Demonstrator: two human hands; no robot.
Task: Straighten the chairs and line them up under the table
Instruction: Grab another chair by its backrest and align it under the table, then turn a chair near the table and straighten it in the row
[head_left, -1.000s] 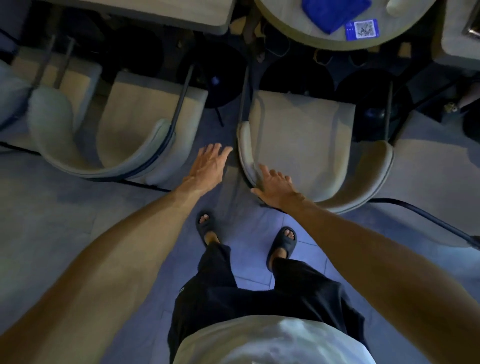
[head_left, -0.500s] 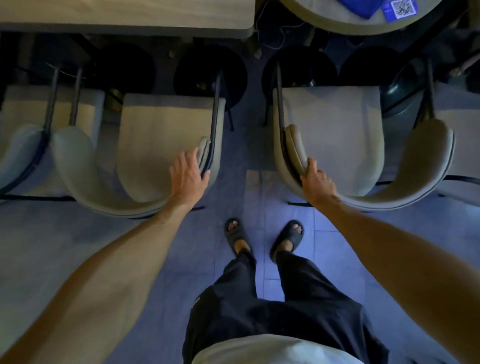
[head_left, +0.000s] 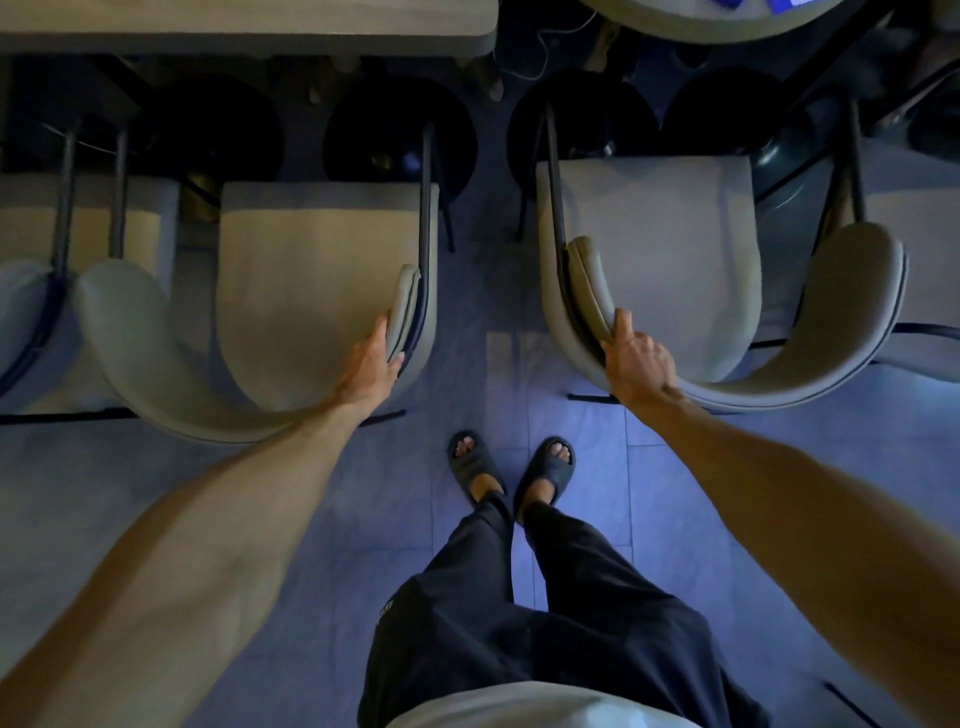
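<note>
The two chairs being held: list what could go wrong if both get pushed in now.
1. Left hand and right hand each grip the inner end of a backrest, off-centre, so the left chair and right chair may swivel rather than slide straight.
2. Dark round table bases sit just ahead of the seats; chair legs could knock them.
3. A loose cable lies under the table and might snag.

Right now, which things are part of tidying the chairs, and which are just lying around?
Part of the job:
left hand gripping the left chair
right hand gripping the right chair
rectangular table

Just lying about:
round table
cables on the floor
dark round bases
</note>
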